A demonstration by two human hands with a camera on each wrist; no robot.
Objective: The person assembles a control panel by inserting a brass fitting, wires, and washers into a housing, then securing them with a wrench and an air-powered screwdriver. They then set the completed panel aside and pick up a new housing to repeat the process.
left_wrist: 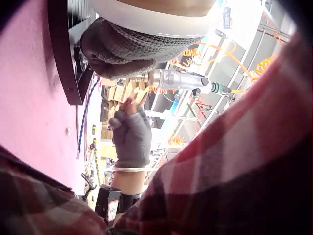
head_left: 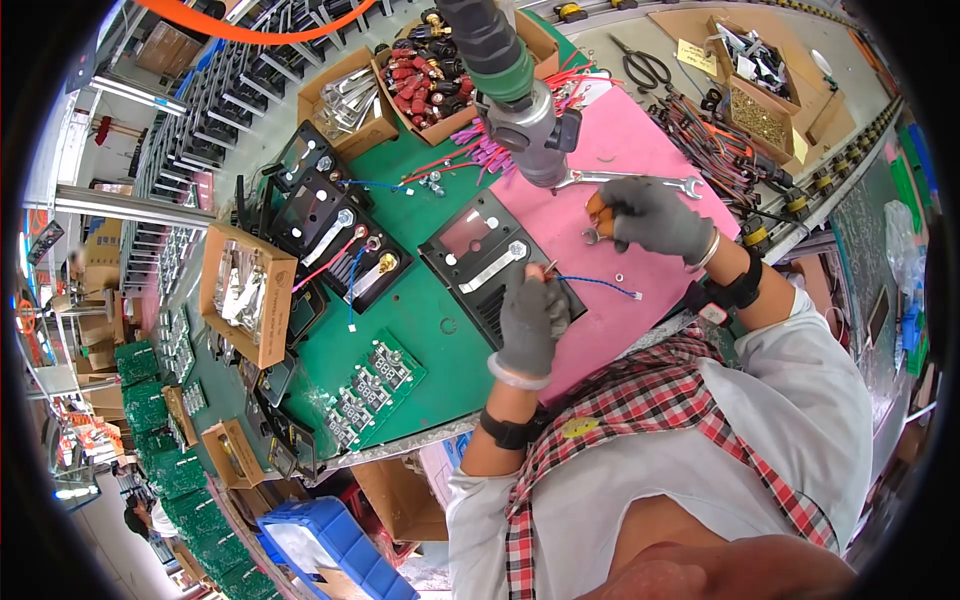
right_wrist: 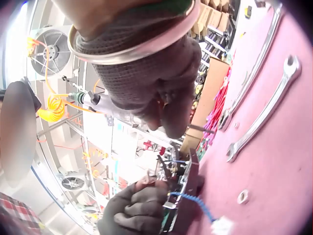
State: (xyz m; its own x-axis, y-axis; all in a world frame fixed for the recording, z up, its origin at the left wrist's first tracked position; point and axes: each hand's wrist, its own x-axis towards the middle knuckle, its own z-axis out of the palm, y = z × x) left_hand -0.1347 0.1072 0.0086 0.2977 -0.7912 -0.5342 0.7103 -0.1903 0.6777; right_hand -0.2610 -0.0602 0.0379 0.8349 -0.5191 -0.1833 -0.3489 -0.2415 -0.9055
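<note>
My left hand [head_left: 532,318], in a grey glove with bare fingertips, is curled over the front right part of a black plastic housing [head_left: 470,245]. Its fingertips pinch a small metal part [head_left: 551,266]. From beside them a twisted blue wire [head_left: 600,284] runs to a white plug. A flat silver bar [head_left: 492,268] lies on the housing. My right hand [head_left: 660,218], gloved alike, hovers over the pink mat with fingers bent together. A thin dark rod [right_wrist: 201,128] shows beside its fingers; I cannot tell whether they hold it. One wrench [right_wrist: 269,107] lies on the mat under this hand.
A longer wrench [head_left: 640,180] and a small nut [head_left: 619,277] lie on the pink mat [head_left: 640,130]. A power driver [head_left: 520,110] hangs overhead. Left are more black housings [head_left: 325,215], a box of metal bars [head_left: 245,290] and circuit boards [head_left: 375,390]. Boxes of parts line the back.
</note>
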